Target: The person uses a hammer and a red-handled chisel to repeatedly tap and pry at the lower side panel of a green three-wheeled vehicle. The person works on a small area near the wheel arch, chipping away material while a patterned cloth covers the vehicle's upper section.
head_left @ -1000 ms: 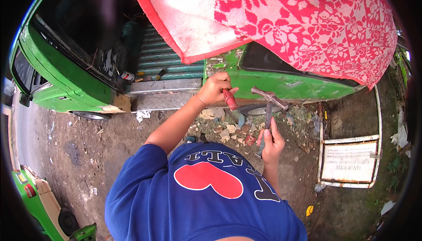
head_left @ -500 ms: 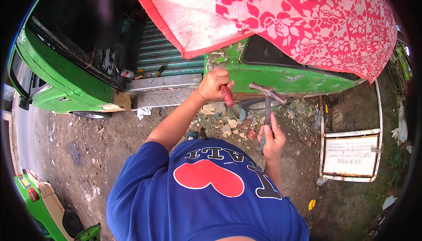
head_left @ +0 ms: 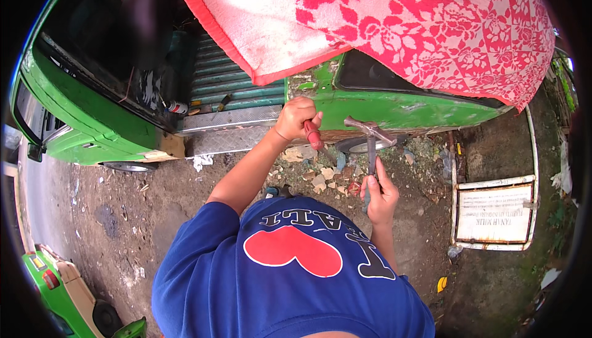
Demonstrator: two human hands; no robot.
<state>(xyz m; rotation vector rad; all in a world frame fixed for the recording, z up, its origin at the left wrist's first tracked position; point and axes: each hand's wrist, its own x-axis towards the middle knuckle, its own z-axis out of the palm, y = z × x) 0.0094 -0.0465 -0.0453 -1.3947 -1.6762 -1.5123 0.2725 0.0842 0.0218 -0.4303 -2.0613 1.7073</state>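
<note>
My left hand is closed around a tool with a red handle, close to the lower green side of the vehicle. The handle slants down toward the right; the rest of the tool is not clear enough to name its kind. To its right, my right hand grips a hammer by its shaft, thumb and fingers around it. The worn metal hammer head stands uppermost, apart from the red handle, in front of the vehicle's body and wheel.
A red-and-white floral cloth drapes over the vehicle. A metal step edges its open, ribbed floor, where a spray can lies. Broken chips litter the ground below. A white framed sign lies right; another green vehicle stands lower left.
Both hands keep their hold on the hammer and the red-handled tool. The hammer head and the red handle have shifted slightly left in the picture, and the view itself has moved a little.
</note>
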